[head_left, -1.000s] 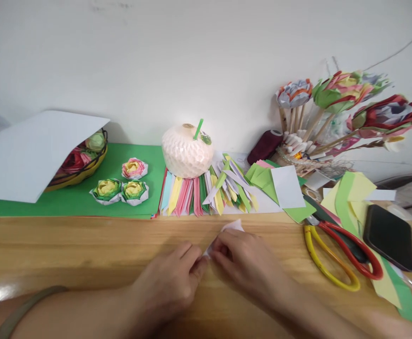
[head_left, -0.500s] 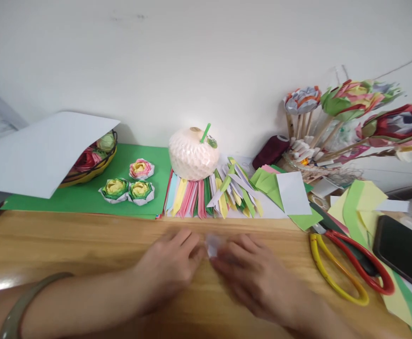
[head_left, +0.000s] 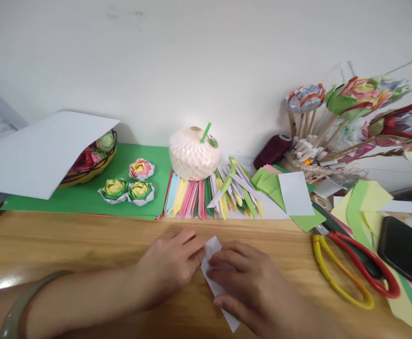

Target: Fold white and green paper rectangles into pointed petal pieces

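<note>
1. White paper strip [head_left: 216, 286]: on the wooden tabletop [head_left: 121, 240], slanting between both hands, upper end clear of the fingers, lower end emerging beyond the right thumb, right-hand side partly hidden.
2. Left hand [head_left: 177, 261]: fingers curled inward and close together, tips against the upper left edge of the strip (impossible to tell whether pinching or merely pressing); on the forearm, a smooth bangle [head_left: 25, 294].
3. Right hand [head_left: 253, 282]: loosely bent, fingers and thumb spread apart, laid over the strip without any visible grip round it.
4. Behind the hands, at centre: a fan of folded coloured papers [head_left: 192, 197], partly beneath a white textured ornament [head_left: 193, 157] with a green straw [head_left: 206, 133].
5. Toward the left: three paper rosettes [head_left: 141, 190] grouped on a green sheet [head_left: 68, 202], near a basket [head_left: 100, 170] partly covered by a large white sheet [head_left: 43, 150].
6. Toward the right: scissors [head_left: 392, 287] with red and yellow handles, just beside a dark phone [head_left: 407, 252]; farther back, a maroon thread spool [head_left: 273, 150] and stemmed paper flowers [head_left: 307, 98].
</note>
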